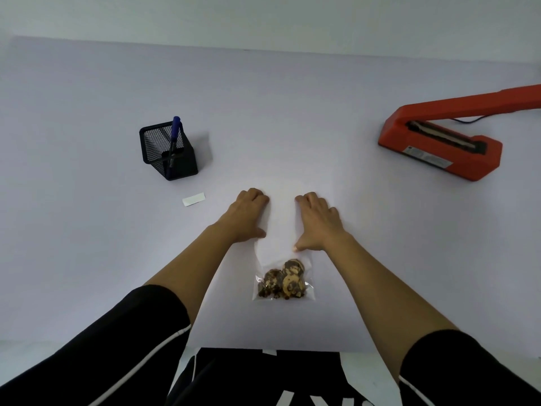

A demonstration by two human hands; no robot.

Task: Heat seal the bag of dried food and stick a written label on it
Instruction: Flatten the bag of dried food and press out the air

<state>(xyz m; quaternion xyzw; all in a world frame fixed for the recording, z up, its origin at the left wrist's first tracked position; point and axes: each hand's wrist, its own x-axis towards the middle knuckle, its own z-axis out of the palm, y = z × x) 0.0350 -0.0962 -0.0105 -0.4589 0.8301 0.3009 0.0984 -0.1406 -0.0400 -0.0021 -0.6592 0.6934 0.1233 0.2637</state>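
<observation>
A clear plastic bag (281,230) lies flat on the table in front of me, with brown dried food (283,280) gathered at its near end. My left hand (248,213) presses palm-down on the bag's left edge. My right hand (317,219) presses palm-down on its right edge. The bag's empty upper part stretches between the two hands, fingers spread. A red heat sealer (439,142) stands at the right with its arm raised. A small white label (193,199) lies left of my left hand. A blue pen (174,142) stands in a black mesh holder (168,150).
The pale table (87,230) runs wide to the left and far side. The sealer's black cord (468,121) trails behind it at the right. The table's near edge is at my torso, below the bag.
</observation>
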